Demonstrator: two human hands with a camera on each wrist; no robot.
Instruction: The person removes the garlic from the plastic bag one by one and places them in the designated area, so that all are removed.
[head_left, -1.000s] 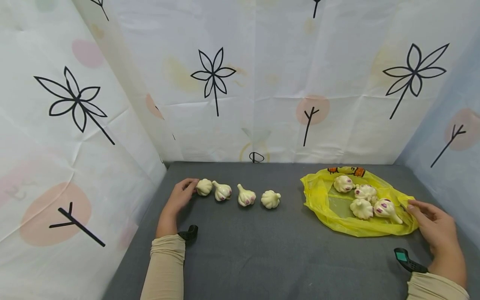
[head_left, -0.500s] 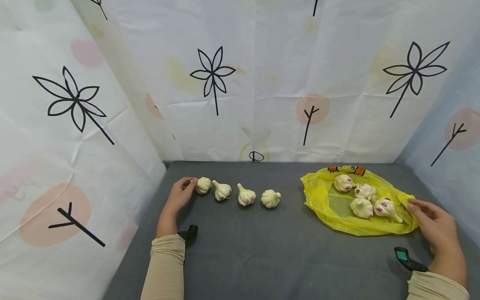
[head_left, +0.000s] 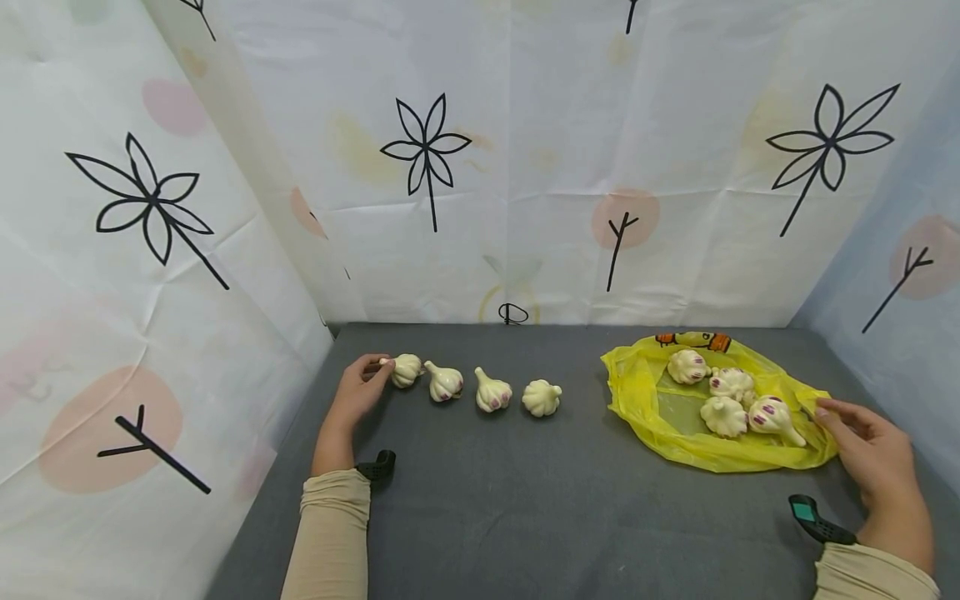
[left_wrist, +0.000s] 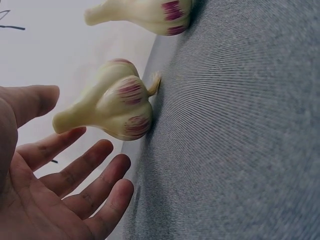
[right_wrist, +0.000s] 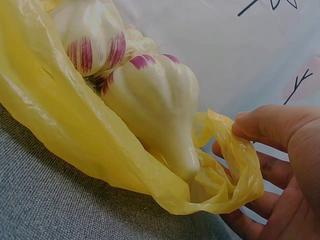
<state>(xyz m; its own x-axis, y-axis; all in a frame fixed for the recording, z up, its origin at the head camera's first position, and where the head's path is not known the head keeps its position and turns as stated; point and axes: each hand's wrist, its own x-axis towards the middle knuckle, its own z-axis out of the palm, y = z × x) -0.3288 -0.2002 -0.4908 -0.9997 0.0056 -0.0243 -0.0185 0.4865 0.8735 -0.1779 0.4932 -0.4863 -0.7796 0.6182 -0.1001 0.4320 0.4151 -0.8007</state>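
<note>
1. Head view: the nearest garlic bulb (head_left: 406,372) is sitting on the grey table (head_left: 525,500), right at the fingertips of the left hand (head_left: 362,393).
2. Left wrist view: the left thumb and fingers are standing wide apart, with that bulb's stem pointing in between them; whether skin is touching stem, I cannot tell.
3. Beyond it from the left hand, the second bulb (head_left: 446,385), third bulb (head_left: 492,393) and fourth bulb (head_left: 542,398) are lying in a row toward the right hand (head_left: 876,457).
4. The right hand is pinching the edge of the yellow bag (head_left: 667,443) between thumb and fingers.
5. Inside the bag, the long-stemmed bulb (head_left: 771,414) is lying nearest the right hand; three further bulbs (head_left: 731,384) are lying farther from it.
</note>
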